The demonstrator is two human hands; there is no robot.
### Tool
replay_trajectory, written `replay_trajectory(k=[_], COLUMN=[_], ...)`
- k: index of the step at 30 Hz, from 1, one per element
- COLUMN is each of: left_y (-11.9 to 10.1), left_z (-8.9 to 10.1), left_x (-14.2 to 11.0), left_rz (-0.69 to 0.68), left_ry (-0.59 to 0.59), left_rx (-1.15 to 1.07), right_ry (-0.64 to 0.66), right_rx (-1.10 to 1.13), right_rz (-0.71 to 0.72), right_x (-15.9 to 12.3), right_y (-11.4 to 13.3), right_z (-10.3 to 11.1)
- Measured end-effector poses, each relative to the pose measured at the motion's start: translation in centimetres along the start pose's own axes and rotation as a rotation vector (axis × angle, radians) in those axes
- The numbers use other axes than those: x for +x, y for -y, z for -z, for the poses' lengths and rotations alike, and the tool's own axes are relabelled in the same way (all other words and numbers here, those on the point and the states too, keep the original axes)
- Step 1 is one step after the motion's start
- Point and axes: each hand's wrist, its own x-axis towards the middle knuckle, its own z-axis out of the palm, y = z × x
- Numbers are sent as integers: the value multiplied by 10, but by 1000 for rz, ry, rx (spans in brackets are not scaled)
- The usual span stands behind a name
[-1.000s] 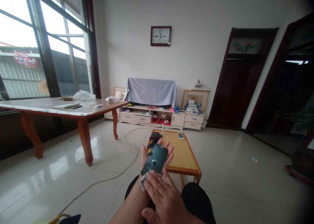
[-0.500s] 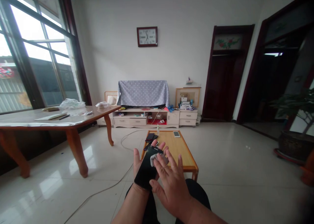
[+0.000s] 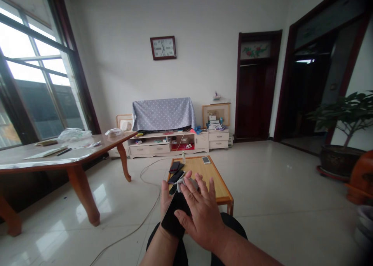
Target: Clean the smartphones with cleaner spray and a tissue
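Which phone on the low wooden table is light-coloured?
The pale phone near the far edge of the low wooden table. It lies apart from the dark phones, which sit together at the table's left edge.

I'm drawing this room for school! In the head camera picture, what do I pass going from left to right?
Long wooden table → grey polka-dot cloth → dark wooden door → potted plant
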Motion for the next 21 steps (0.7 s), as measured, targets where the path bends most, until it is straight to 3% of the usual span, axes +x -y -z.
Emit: replay_trajectory(k=[8,15,21], left_y=[-11,6,-12], left_z=[12,13,23], left_x=[-7,1,-11], left_rz=[35,21,20], left_ry=[6,-26,27], left_rx=[8,-12,2], right_ry=[26,8,77], right_rx=[-26,1,-41], right_rz=[7,12,35], right_x=[-20,-7,-27], right_y=[-9,-9,-18], right_z=[6,3,1])
